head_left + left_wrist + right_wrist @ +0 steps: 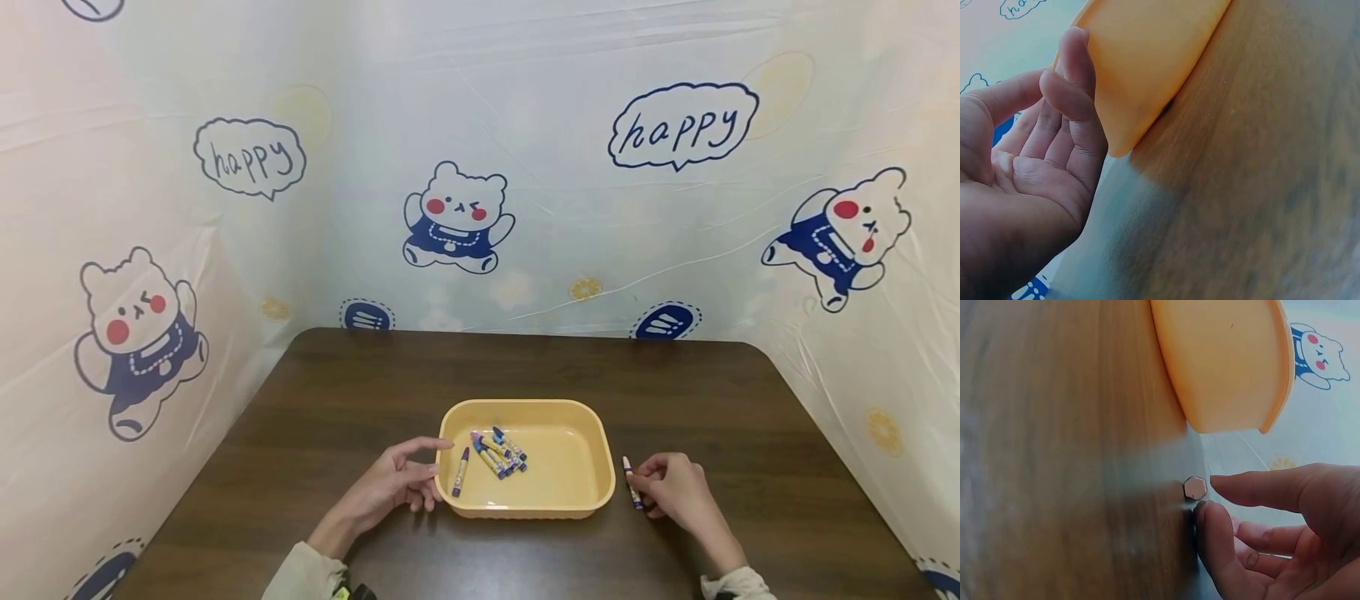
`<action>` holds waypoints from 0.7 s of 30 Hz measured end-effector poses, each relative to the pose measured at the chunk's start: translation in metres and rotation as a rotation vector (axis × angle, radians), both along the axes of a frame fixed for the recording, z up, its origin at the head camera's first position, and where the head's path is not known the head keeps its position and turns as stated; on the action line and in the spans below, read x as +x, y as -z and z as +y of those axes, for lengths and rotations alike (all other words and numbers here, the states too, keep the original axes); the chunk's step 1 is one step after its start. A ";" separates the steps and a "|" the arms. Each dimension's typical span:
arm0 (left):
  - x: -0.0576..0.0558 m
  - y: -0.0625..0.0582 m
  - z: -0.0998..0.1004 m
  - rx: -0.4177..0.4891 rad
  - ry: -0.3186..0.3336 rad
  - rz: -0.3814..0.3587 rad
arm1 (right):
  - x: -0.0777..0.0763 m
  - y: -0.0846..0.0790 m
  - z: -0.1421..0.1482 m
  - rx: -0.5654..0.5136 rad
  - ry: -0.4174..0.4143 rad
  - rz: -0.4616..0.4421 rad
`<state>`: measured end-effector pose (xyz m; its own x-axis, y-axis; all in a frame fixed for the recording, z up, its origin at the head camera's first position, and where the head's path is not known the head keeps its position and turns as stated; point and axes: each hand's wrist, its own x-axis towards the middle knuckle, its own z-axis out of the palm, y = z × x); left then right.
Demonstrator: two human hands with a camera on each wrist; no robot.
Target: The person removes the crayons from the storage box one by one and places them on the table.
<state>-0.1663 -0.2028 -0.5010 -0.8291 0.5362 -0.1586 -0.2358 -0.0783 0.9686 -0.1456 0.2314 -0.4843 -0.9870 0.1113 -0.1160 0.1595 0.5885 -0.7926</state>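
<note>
The yellow plastic tray (566, 458) is held by the left hand (386, 487), its left rim between thumb and forefinger. Right of it, on the table (525, 367), 1 pink crayon (1195, 487) is flanked by fingertips of the right hand (678, 492); whether it is clamped cannot be told.

Got one table (360, 358), one yellow tray (525, 513) and two hands, a left hand (386, 483) and a right hand (675, 492). Crayon-wise there's one loose crayon (628, 468) right of the tray, one lone purple crayon (461, 472) at the left inside it, plus a crayon pile (501, 454) of at least four, too overlapped for me to nail down tbh. Printed hangings: three bears (459, 187) and two "happy" bubbles (251, 158).
</note>
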 end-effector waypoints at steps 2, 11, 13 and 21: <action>0.000 0.000 0.000 -0.003 0.000 0.005 | 0.001 0.000 0.001 0.013 -0.005 0.003; 0.000 -0.003 0.002 -0.021 -0.005 0.010 | 0.003 -0.013 0.006 0.040 -0.023 0.094; -0.001 -0.002 0.002 -0.017 -0.003 0.013 | 0.003 -0.018 0.005 0.026 -0.018 0.121; 0.002 -0.001 0.002 0.015 0.003 0.030 | 0.002 -0.043 -0.014 0.089 -0.045 0.311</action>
<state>-0.1647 -0.2008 -0.4997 -0.8315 0.5411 -0.1254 -0.2068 -0.0921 0.9740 -0.1433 0.2171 -0.4411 -0.9779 0.0628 0.1997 -0.1097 0.6586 -0.7445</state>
